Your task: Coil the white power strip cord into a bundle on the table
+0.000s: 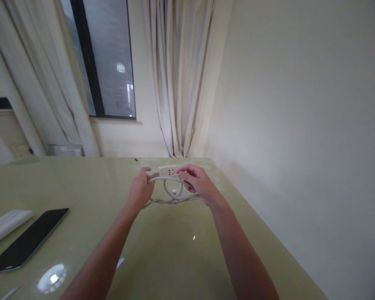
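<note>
Both hands are on a whitish cable [167, 178], which is looped and twisted above the glossy table. My left hand [140, 189] closes round the left side of the loop. Opposite it, my right hand [196, 181] pinches the cable between thumb and fingers at the loop's right side. A twisted stretch of the cable hangs lower, running between the two wrists. Just behind the hands a white power strip [168, 171] shows its socket holes; the right fingertips overlap its right end, and I cannot tell whether they touch it.
The pale green table [90, 191] reaches back to a curtain [183, 83] and a window. A black tablet [31, 237] and a long white object [8, 225] lie at the left. A small dark item [136, 159] sits near the far edge. A wall [300, 125] borders the right side.
</note>
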`<state>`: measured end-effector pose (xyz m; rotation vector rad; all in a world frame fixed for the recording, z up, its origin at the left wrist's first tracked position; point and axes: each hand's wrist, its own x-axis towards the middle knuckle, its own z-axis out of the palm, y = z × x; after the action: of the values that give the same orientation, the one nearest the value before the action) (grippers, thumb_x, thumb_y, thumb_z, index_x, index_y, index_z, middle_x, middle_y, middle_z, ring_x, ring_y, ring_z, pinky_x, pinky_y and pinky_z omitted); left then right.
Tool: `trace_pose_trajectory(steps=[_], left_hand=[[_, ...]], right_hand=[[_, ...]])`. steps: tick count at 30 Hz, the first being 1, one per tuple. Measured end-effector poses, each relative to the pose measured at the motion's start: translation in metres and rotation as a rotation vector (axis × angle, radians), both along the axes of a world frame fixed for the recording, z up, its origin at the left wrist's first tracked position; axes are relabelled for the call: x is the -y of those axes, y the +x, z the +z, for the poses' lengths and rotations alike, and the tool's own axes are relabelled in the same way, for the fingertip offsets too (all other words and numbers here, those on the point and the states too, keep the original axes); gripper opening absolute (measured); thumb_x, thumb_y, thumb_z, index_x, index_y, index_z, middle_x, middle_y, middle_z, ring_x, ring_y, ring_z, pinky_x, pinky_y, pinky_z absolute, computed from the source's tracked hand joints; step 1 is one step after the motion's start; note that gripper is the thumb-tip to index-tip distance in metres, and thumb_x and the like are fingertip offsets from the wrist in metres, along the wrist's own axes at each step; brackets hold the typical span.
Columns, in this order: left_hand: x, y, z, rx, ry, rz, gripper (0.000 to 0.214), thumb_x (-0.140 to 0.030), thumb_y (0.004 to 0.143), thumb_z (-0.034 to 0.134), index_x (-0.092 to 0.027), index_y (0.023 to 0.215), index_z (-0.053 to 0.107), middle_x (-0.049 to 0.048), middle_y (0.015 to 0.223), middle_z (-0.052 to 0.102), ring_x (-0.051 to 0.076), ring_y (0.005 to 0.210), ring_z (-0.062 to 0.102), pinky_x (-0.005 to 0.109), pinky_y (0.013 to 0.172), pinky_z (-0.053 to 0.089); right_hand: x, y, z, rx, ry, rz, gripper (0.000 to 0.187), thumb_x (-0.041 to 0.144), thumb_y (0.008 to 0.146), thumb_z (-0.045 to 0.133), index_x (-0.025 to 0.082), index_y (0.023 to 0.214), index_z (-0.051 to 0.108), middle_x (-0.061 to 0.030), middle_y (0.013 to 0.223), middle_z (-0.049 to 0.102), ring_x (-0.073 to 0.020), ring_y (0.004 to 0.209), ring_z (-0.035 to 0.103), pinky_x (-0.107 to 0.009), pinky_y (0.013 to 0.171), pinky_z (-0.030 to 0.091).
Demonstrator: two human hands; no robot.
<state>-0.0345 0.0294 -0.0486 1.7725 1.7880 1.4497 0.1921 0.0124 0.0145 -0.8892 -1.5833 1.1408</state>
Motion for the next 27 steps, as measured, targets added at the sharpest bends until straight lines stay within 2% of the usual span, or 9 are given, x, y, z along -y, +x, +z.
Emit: trace_pose_trajectory(steps=[4, 7, 10, 14, 17, 19, 22, 25, 27], left_hand=[[-0.003, -0.006, -0.001, -0.020, -0.093, -0.075, 0.022, -0.037, 0.083, 0.066, -0.018, 0.093, 0.073, 0.0061, 0.080, 0.072, 0.023, 0.075, 0.066, 0.031, 0.068, 0.046], [0.001, -0.007, 0.005, 0.047, -0.095, -0.178, 0.049, -0.039, 0.067, 0.081, -0.017, 0.110, 0.074, -0.0031, 0.070, 0.059, 0.017, 0.065, 0.055, 0.027, 0.059, 0.040], [0.009, -0.003, 0.015, 0.162, -0.104, -0.300, 0.072, -0.038, 0.060, 0.087, -0.015, 0.126, 0.070, -0.0062, 0.072, 0.050, 0.013, 0.064, 0.047, 0.024, 0.057, 0.036], [0.015, 0.014, 0.020, 0.207, -0.097, -0.523, 0.070, -0.041, 0.073, 0.081, -0.018, 0.137, 0.064, -0.0021, 0.083, 0.059, 0.014, 0.071, 0.053, 0.025, 0.063, 0.044], [0.015, 0.031, 0.015, 0.189, -0.004, -0.556, 0.057, -0.041, 0.082, 0.072, -0.017, 0.134, 0.065, 0.0060, 0.099, 0.068, 0.019, 0.085, 0.063, 0.031, 0.074, 0.052], [0.014, 0.038, 0.009, 0.214, -0.004, -0.568, 0.057, -0.040, 0.083, 0.069, -0.019, 0.135, 0.061, 0.0080, 0.105, 0.069, 0.019, 0.083, 0.064, 0.032, 0.072, 0.055], [0.012, 0.037, 0.004, 0.289, -0.154, -0.600, 0.050, -0.044, 0.085, 0.068, -0.019, 0.127, 0.060, 0.0019, 0.089, 0.066, 0.015, 0.065, 0.061, 0.030, 0.061, 0.054], [0.009, 0.031, 0.002, 0.275, -0.174, -0.651, 0.030, -0.046, 0.088, 0.063, -0.018, 0.096, 0.064, 0.0016, 0.079, 0.065, 0.017, 0.072, 0.066, 0.034, 0.073, 0.057], [0.008, 0.028, 0.001, 0.190, -0.100, -0.640, 0.028, -0.046, 0.091, 0.060, -0.019, 0.088, 0.064, 0.0048, 0.085, 0.069, 0.020, 0.084, 0.068, 0.037, 0.083, 0.057]], right_hand=[[-0.008, -0.004, -0.014, 0.110, -0.031, -0.057, 0.028, 0.041, 0.080, 0.078, 0.019, 0.096, 0.072, 0.0090, 0.053, 0.051, -0.0067, 0.036, 0.043, -0.018, 0.034, 0.029], [-0.024, -0.003, -0.032, 0.246, -0.097, -0.038, 0.026, 0.042, 0.080, 0.080, 0.019, 0.091, 0.075, 0.0080, 0.050, 0.053, -0.0066, 0.033, 0.041, -0.019, 0.032, 0.026], [-0.034, -0.004, -0.047, 0.242, -0.183, 0.027, 0.033, 0.045, 0.078, 0.083, 0.019, 0.096, 0.076, 0.0050, 0.057, 0.061, -0.0067, 0.036, 0.044, -0.020, 0.035, 0.030], [-0.036, -0.016, -0.052, -0.047, -0.276, 0.092, 0.048, 0.060, 0.077, 0.081, 0.017, 0.095, 0.074, -0.0056, 0.086, 0.075, -0.0127, 0.066, 0.066, -0.021, 0.054, 0.048], [-0.034, -0.027, -0.049, -0.343, -0.341, 0.126, 0.052, 0.065, 0.076, 0.080, 0.017, 0.095, 0.072, -0.0078, 0.093, 0.076, -0.0161, 0.081, 0.071, -0.024, 0.067, 0.052], [-0.033, -0.030, -0.044, -0.476, -0.321, 0.062, 0.049, 0.058, 0.070, 0.086, 0.017, 0.092, 0.070, -0.0061, 0.090, 0.075, -0.0152, 0.080, 0.070, -0.023, 0.069, 0.052], [-0.033, -0.026, -0.034, -0.609, -0.229, -0.084, 0.047, 0.049, 0.065, 0.092, 0.018, 0.092, 0.067, -0.0041, 0.091, 0.074, -0.0138, 0.078, 0.070, -0.024, 0.068, 0.054], [-0.033, -0.015, -0.022, -0.728, -0.090, -0.260, 0.049, 0.044, 0.065, 0.094, 0.019, 0.096, 0.066, -0.0033, 0.091, 0.073, -0.0130, 0.075, 0.069, -0.024, 0.068, 0.058], [-0.031, -0.010, -0.014, -0.792, -0.007, -0.360, 0.049, 0.043, 0.065, 0.094, 0.018, 0.098, 0.066, -0.0028, 0.090, 0.072, -0.0125, 0.075, 0.069, -0.024, 0.070, 0.060]])
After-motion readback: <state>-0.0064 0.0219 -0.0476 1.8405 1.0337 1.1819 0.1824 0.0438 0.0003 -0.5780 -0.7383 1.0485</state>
